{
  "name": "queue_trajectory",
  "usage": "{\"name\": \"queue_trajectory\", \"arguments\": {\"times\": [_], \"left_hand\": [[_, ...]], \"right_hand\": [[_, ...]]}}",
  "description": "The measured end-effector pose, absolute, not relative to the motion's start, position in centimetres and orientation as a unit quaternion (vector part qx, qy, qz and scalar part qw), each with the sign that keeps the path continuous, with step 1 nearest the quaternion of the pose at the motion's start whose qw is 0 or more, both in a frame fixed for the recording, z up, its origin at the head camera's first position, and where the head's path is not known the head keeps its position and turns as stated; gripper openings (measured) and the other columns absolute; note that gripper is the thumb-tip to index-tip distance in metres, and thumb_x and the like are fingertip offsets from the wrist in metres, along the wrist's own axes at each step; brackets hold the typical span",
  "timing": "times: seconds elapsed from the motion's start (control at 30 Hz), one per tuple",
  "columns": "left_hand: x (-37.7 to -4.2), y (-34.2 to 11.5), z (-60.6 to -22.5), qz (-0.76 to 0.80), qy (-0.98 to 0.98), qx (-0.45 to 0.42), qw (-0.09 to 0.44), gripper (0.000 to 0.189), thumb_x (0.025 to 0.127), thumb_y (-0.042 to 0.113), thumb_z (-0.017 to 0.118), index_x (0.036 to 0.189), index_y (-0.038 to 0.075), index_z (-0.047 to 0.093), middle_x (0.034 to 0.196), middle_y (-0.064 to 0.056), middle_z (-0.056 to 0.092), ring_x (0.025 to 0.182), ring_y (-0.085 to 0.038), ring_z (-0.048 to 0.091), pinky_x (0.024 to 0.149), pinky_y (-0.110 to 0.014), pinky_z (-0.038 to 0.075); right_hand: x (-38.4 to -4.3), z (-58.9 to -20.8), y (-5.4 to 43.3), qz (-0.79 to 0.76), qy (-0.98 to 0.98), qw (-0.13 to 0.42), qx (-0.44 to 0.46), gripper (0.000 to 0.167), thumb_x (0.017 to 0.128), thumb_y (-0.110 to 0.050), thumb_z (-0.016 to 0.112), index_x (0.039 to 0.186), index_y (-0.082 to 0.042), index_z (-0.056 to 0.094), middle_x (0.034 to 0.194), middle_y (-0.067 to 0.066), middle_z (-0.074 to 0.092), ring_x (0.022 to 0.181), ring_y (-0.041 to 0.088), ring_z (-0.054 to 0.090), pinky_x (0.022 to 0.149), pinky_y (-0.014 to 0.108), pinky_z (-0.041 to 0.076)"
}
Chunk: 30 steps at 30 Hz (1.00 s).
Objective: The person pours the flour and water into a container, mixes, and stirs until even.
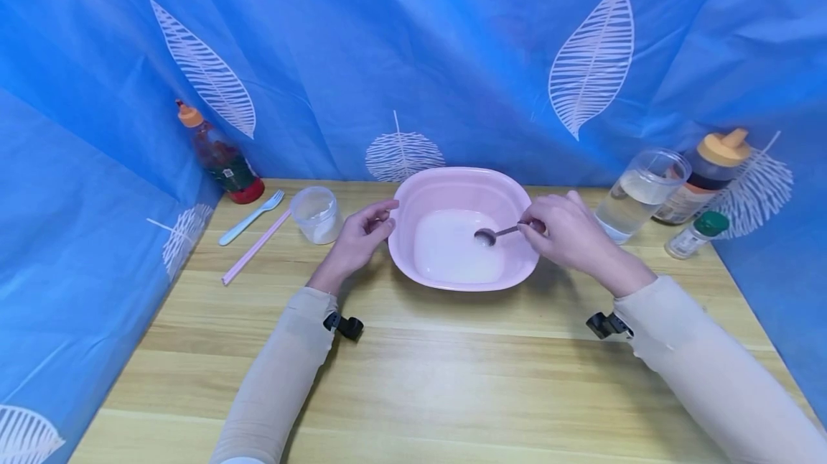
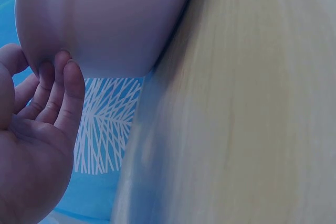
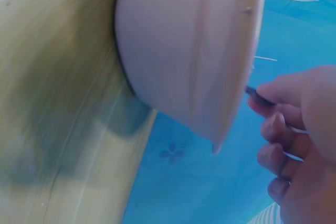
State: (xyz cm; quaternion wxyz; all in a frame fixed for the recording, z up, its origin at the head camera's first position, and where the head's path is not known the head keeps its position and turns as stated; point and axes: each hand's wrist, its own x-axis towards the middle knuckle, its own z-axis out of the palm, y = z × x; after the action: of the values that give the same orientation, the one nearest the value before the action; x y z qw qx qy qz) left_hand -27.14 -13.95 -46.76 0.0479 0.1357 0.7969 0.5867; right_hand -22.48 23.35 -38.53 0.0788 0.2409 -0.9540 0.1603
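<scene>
A pink basin (image 1: 465,284) with whitish contents in its bottom stands on the table. My left hand (image 1: 356,239) holds the basin's left rim, thumb at the edge and fingers (image 2: 73,80) against the outer wall below it. My right hand (image 1: 567,230) pinches the handle of a small dark metal spoon (image 1: 486,237) between thumb and index finger. The spoon reaches over the right rim, its bowl inside the basin and overlapping the whitish contents in the head view. In the right wrist view only the end of the handle shows; the basin wall hides the rest.
Left of the basin are a clear cup (image 1: 316,216) with white contents, a pink straw (image 1: 256,247), a light-blue fork (image 1: 250,218) and a red sauce bottle (image 1: 222,162). At right stand a water cup (image 1: 629,202), a dark yellow-capped bottle (image 1: 707,175) and a green-lidded jar (image 1: 696,234).
</scene>
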Motion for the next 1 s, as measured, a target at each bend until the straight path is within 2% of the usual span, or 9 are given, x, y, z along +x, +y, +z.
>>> {"name": "queue_trajectory", "arguments": {"times": [0.2, 0.33, 0.47, 0.6, 0.77, 0.83, 1.0], "left_hand": [[-27.2, -14.0, -46.8, 0.587, 0.796, 0.138, 0.047, 0.044, 0.108, 0.02, 0.065, 0.151, 0.01, 0.063, 0.12, -0.017, 0.067, 0.093, -0.021, 0.063, 0.083, -0.04, 0.057], [-27.2, -14.0, -46.7, 0.589, 0.795, 0.137, 0.045, 0.043, 0.107, 0.019, 0.065, 0.15, 0.01, 0.063, 0.119, -0.017, 0.067, 0.092, -0.022, 0.063, 0.081, -0.036, 0.055], [-27.2, -14.0, -46.8, 0.592, 0.793, 0.137, 0.049, 0.044, 0.108, 0.019, 0.065, 0.15, 0.009, 0.063, 0.119, -0.018, 0.067, 0.092, -0.02, 0.064, 0.084, -0.038, 0.057], [-27.3, -14.0, -46.9, 0.594, 0.791, 0.138, 0.052, 0.044, 0.108, 0.019, 0.064, 0.151, 0.009, 0.062, 0.12, -0.018, 0.067, 0.093, -0.019, 0.065, 0.088, -0.044, 0.059], [-27.3, -13.9, -46.9, 0.594, 0.791, 0.139, 0.054, 0.044, 0.108, 0.019, 0.064, 0.151, 0.01, 0.062, 0.122, -0.018, 0.067, 0.096, -0.021, 0.065, 0.091, -0.049, 0.059], [-27.3, -13.9, -46.9, 0.594, 0.791, 0.137, 0.055, 0.044, 0.108, 0.019, 0.064, 0.151, 0.01, 0.062, 0.122, -0.017, 0.067, 0.098, -0.022, 0.064, 0.091, -0.05, 0.058], [-27.4, -14.0, -47.0, 0.593, 0.792, 0.134, 0.055, 0.044, 0.108, 0.019, 0.064, 0.151, 0.009, 0.062, 0.122, -0.018, 0.066, 0.099, -0.022, 0.064, 0.092, -0.047, 0.058]], "right_hand": [[-21.7, -38.7, 22.6, 0.217, -0.933, 0.019, 0.286, 0.005, 0.098, -0.014, 0.077, 0.095, -0.014, 0.08, 0.077, -0.01, 0.065, 0.076, 0.011, 0.054, 0.084, 0.039, 0.03], [-21.8, -40.0, 21.4, 0.251, -0.917, 0.011, 0.311, 0.007, 0.098, -0.014, 0.078, 0.092, -0.016, 0.081, 0.076, -0.014, 0.064, 0.074, 0.007, 0.052, 0.087, 0.038, 0.035], [-22.3, -40.9, 20.2, 0.257, -0.918, 0.03, 0.3, 0.008, 0.098, -0.014, 0.078, 0.091, -0.013, 0.081, 0.072, -0.011, 0.063, 0.073, 0.009, 0.052, 0.086, 0.039, 0.036], [-22.9, -40.9, 19.6, 0.231, -0.938, 0.055, 0.253, 0.009, 0.098, -0.014, 0.077, 0.092, -0.009, 0.082, 0.069, -0.004, 0.061, 0.074, 0.017, 0.052, 0.084, 0.041, 0.035], [-23.3, -40.5, 20.1, 0.182, -0.962, 0.068, 0.193, 0.013, 0.099, -0.015, 0.075, 0.096, -0.004, 0.081, 0.077, 0.004, 0.069, 0.084, 0.028, 0.059, 0.087, 0.046, 0.039], [-23.3, -40.3, 20.7, 0.163, -0.967, 0.081, 0.181, 0.014, 0.098, -0.015, 0.073, 0.094, -0.003, 0.08, 0.079, 0.006, 0.071, 0.086, 0.03, 0.061, 0.085, 0.047, 0.04], [-23.4, -40.0, 21.7, 0.136, -0.969, 0.114, 0.17, 0.014, 0.095, -0.013, 0.073, 0.086, -0.002, 0.078, 0.076, 0.007, 0.072, 0.079, 0.033, 0.06, 0.076, 0.045, 0.036]]}}
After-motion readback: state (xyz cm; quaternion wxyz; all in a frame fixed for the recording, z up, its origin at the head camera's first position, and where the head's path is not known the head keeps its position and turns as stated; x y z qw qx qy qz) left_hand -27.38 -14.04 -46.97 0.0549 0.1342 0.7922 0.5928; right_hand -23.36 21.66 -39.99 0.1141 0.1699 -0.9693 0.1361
